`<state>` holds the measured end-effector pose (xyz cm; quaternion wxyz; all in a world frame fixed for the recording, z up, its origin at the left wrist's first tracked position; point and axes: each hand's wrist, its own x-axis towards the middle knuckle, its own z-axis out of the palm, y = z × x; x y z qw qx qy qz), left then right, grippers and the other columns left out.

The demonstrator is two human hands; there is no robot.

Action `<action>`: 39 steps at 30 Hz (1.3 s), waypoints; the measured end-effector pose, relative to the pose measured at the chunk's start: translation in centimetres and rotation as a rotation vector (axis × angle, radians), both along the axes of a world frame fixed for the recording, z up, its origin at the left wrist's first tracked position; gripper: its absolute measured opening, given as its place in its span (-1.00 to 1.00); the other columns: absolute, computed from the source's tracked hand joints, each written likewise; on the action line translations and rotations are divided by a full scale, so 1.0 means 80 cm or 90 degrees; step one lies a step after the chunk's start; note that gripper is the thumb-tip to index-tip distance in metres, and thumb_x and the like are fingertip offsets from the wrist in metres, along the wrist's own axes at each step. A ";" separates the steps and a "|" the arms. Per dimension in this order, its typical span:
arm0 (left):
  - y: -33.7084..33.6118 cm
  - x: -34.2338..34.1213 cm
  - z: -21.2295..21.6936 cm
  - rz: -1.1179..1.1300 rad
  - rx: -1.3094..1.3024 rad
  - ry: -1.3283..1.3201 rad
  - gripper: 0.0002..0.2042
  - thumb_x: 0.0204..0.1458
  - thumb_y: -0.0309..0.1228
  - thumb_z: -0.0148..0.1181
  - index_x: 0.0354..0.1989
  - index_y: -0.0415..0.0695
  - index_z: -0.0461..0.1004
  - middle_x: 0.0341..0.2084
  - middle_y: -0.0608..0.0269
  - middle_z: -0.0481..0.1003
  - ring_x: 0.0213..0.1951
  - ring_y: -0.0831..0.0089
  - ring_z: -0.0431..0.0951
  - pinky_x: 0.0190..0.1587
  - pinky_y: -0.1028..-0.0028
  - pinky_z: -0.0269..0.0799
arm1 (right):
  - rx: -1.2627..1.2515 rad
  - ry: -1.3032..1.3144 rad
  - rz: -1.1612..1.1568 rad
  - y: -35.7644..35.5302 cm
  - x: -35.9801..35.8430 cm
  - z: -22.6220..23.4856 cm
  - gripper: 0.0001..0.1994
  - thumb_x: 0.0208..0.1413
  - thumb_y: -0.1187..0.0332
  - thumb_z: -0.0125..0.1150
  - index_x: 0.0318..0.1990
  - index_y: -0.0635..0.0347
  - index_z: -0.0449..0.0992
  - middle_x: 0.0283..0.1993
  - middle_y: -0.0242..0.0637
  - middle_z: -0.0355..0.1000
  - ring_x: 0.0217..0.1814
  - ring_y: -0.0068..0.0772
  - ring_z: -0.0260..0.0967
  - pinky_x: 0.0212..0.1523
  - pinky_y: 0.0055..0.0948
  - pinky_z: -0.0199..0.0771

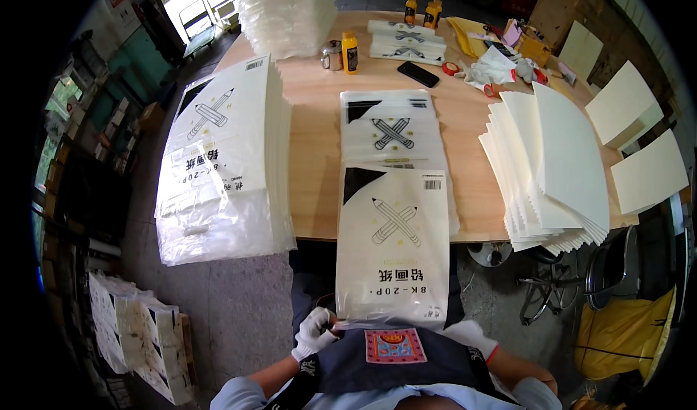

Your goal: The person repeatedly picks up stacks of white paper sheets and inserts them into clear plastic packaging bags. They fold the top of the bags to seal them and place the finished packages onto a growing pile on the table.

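A printed plastic bag with white paper inside [392, 265] reaches from the table's near edge to my body, crossed pencils drawn on its face. At its near left corner my left hand [316, 333], in a white knit glove, is closed on the bag's edge. My right hand [470, 335], gloved too, is by the near right corner; its fingers are hidden. Beyond the pack lies a stack of flat printed bags [392, 130]. To the left rises a tall pile of filled packs [210, 141]. Fanned white paper stacks [552, 163] lie at the right.
On the wooden table [312, 119] are a phone [418, 75], an orange bottle [349, 53], a metal mug [331, 55] and a large clear-plastic stack [283, 10]. White bundles [138, 330] stand on the floor at left. A chair [610, 265] and a yellow sack [624, 337] are at right.
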<state>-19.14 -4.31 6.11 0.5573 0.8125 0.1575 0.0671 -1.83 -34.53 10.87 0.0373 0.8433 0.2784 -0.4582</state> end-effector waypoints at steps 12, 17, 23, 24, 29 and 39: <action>0.038 0.070 0.005 0.179 0.302 -0.097 -0.81 -0.19 -0.51 0.23 -0.52 -0.09 0.27 -0.63 0.12 0.32 -0.57 0.09 0.40 -0.52 0.26 0.29 | 0.828 0.328 -0.795 0.076 0.080 -0.182 -0.57 0.21 0.26 0.07 0.15 0.36 0.33 0.09 -0.23 0.40 0.10 -0.36 0.35 0.11 -0.39 0.32; 0.060 0.050 -0.038 0.319 0.186 0.040 -0.84 -0.12 -0.51 0.15 -0.50 -0.12 0.25 -0.68 0.15 0.29 -0.60 0.23 0.36 -0.49 0.35 0.30 | 0.921 0.305 -0.905 0.136 0.108 -0.126 -0.57 0.22 0.26 0.08 0.16 0.34 0.31 0.06 -0.22 0.41 0.06 -0.35 0.37 0.09 -0.38 0.34; -0.007 0.095 -0.038 0.085 -0.659 0.068 -0.63 0.12 -0.33 0.07 0.08 -0.19 0.32 -0.29 0.27 0.46 -0.28 0.46 0.48 -0.09 0.39 0.49 | 0.925 0.270 -0.899 0.163 0.131 -0.132 -0.66 0.21 0.23 0.12 -0.01 0.31 0.38 -0.08 -0.25 0.44 -0.09 -0.44 0.39 -0.07 -0.43 0.41; -0.026 0.120 -0.036 0.054 -0.710 0.148 -0.52 0.14 -0.23 0.08 0.18 -0.18 0.22 -0.27 0.28 0.44 -0.27 0.47 0.48 -0.03 0.40 0.49 | 0.919 0.237 -0.871 0.169 0.126 -0.131 -0.67 0.20 0.23 0.12 -0.01 0.31 0.39 -0.08 -0.25 0.44 -0.09 -0.45 0.38 -0.07 -0.42 0.40; -0.059 0.171 -0.009 -0.107 -0.075 0.034 -0.74 0.12 -0.22 0.13 -0.21 -0.18 0.48 -0.43 0.23 0.43 -0.40 0.51 0.42 -0.32 0.46 0.38 | 0.898 0.212 -0.810 0.166 0.123 -0.145 -0.65 0.21 0.28 0.09 0.06 0.29 0.36 -0.03 -0.23 0.42 -0.02 -0.36 0.38 -0.01 -0.35 0.42; 0.040 0.118 -0.046 -0.214 -0.355 0.339 -0.80 0.15 -0.22 0.12 -0.29 -0.10 0.47 -0.53 0.37 0.44 -0.48 0.54 0.43 -0.41 0.45 0.39 | 0.876 0.316 -0.839 0.095 0.161 -0.082 -0.69 0.13 0.33 0.15 -0.04 0.37 0.41 -0.16 -0.20 0.48 -0.22 -0.34 0.48 -0.25 -0.39 0.52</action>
